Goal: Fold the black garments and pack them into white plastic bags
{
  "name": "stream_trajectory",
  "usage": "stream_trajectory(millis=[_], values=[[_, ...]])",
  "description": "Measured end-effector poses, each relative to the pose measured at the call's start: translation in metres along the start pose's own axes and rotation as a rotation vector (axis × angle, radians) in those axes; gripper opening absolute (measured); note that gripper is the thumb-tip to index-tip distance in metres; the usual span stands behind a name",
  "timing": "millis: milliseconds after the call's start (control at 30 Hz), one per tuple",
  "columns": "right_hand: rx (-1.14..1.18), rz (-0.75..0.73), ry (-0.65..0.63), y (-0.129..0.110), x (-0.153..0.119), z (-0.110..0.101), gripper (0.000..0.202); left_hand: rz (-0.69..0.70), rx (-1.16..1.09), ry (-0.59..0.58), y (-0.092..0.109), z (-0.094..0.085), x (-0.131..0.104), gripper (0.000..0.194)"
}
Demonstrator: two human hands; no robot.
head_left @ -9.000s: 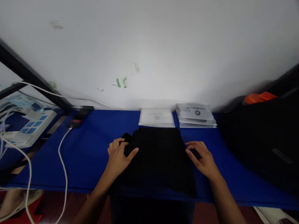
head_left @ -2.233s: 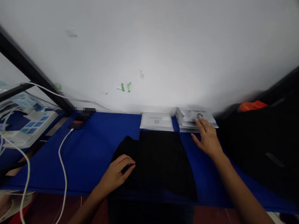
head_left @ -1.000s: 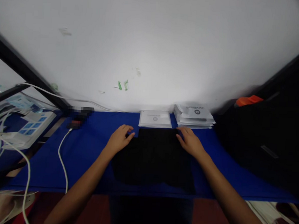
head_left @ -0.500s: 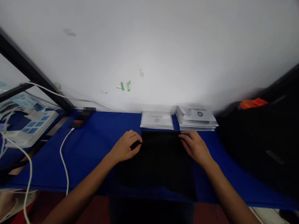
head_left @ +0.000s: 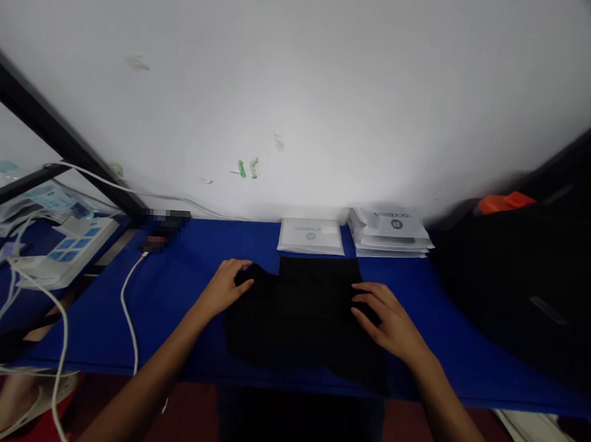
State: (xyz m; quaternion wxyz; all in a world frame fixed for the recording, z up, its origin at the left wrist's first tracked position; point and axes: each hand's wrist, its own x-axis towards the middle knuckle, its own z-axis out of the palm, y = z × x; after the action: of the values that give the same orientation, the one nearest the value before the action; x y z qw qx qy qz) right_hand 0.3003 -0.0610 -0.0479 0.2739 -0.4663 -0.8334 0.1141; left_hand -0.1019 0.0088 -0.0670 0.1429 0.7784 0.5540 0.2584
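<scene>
A black piece of cloth (head_left: 304, 321), its finer shape lost in its darkness, lies spread on the blue tabletop (head_left: 194, 241) in front of me. At its upper left edge is my left hand (head_left: 225, 287), open, with thumb and fingers apart and the fingertips touching the cloth. My right hand (head_left: 387, 320) rests on the cloth's right side, fingers spread and stretched out. Just beyond the cloth lies a flat white printed packet (head_left: 312, 237). Beside it is a stack of similar white packets (head_left: 389, 233).
A dark bulky bag-like thing (head_left: 516, 294) with an orange piece (head_left: 507, 203) stands at the right. White cables (head_left: 128, 311) and a power strip (head_left: 76, 247) are at the left. A pale wall (head_left: 333, 103) rises behind the table.
My left hand has moved left, and a dark flap of cloth now shows to the left of the upper part. My right hand has come down along the right side, fingers spreading.
</scene>
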Motion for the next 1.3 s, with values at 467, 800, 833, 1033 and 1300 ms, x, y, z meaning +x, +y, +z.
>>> stream_trajectory(millis=[467,800,833,1033,1300], values=[[0.012,0.088,0.005,0.010,-0.002,0.019,0.027,0.242,-0.167,-0.328,0.035,-0.047,-0.041,0.019],[0.048,0.164,0.105,0.014,-0.006,0.020,0.027,0.037,-0.008,-0.278,0.017,-0.039,-0.039,0.018],[0.051,0.183,0.124,0.015,-0.007,0.019,0.027,0.046,-0.025,-0.288,0.018,-0.042,-0.037,0.015],[0.078,0.241,0.192,0.022,-0.011,0.020,0.025,-0.215,-0.146,-0.107,0.030,-0.072,-0.017,0.021],[0.113,0.228,0.185,0.020,-0.010,0.021,0.024,-0.072,-0.144,0.296,0.097,-0.013,0.003,0.027]])
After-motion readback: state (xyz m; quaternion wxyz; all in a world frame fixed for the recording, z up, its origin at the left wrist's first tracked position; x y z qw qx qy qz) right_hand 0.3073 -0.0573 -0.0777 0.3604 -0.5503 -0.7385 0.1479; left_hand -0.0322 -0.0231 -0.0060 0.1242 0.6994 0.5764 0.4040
